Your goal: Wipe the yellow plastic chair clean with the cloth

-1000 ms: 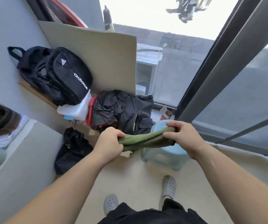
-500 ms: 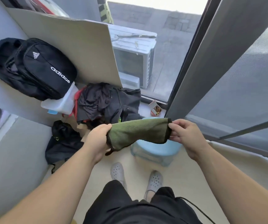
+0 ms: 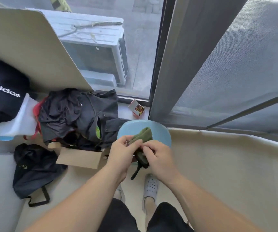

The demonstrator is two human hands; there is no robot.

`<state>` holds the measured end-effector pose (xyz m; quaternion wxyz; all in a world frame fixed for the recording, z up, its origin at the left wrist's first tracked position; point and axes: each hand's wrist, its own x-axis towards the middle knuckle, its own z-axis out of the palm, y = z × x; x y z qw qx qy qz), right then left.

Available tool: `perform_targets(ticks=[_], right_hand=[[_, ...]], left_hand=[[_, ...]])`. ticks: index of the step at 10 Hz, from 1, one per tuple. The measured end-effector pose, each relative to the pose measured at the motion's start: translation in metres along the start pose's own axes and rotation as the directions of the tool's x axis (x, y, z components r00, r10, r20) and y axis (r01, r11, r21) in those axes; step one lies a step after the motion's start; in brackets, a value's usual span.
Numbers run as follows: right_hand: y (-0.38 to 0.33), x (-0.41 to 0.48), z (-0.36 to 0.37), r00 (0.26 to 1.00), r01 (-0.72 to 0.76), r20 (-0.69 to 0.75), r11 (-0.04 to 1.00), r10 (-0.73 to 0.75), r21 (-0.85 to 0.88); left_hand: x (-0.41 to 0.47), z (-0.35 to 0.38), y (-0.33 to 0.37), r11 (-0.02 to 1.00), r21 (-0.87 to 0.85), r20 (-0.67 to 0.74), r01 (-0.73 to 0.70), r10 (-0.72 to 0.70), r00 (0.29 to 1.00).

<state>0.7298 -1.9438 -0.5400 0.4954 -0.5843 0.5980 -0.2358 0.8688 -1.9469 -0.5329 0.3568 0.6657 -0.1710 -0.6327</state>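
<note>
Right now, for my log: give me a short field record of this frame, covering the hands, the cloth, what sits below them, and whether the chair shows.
left hand: grips the green cloth
right hand: pinches the same cloth
cloth state: bunched between both hands
below: light blue stool
yellow chair: not in view
to the left: dark clothes pile, cardboard box, black backpack

pale beige floor [image 3: 72, 180], dark window frame [image 3: 156, 64], grey mesh screen [image 3: 235, 72], outdoor air-conditioner unit [image 3: 98, 47], leaning beige board [image 3: 26, 47], daylight
</note>
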Motion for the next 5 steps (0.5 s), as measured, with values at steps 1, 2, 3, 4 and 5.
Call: perform_targets(ticks=[1, 2, 3, 4, 5], right_hand=[[0.046, 0.025, -0.001, 0.97, -0.169, -0.158, 0.978, 0.187, 0.12], [0.1, 0.058, 0.013, 0.877, -0.478, 0.172, 0.783, 0.448, 0.398], [0.15, 0.087, 0.04, 0.822, -0.57, 0.259, 0.715, 0.508, 0.405], [0.19, 0.114, 0.067, 0.829, -0.556, 0.111, 0.787, 0.548, 0.269], [0.211, 0.141, 0.085, 0.816, -0.567, 0.04, 0.782, 0.577, 0.259]], left_hand=[[0.038, 0.0, -0.018, 0.998, 0.042, 0.009, 0.049, -0.049, 0.999], [0.084, -0.004, -0.037, 0.986, 0.103, 0.115, 0.134, -0.146, 0.983], [0.14, -0.015, -0.061, 0.97, 0.167, 0.101, 0.177, -0.196, 0.975], [0.194, -0.024, -0.088, 0.965, 0.143, 0.054, 0.219, -0.229, 0.972], [0.236, -0.026, -0.111, 0.964, 0.147, 0.002, 0.221, -0.224, 0.975]])
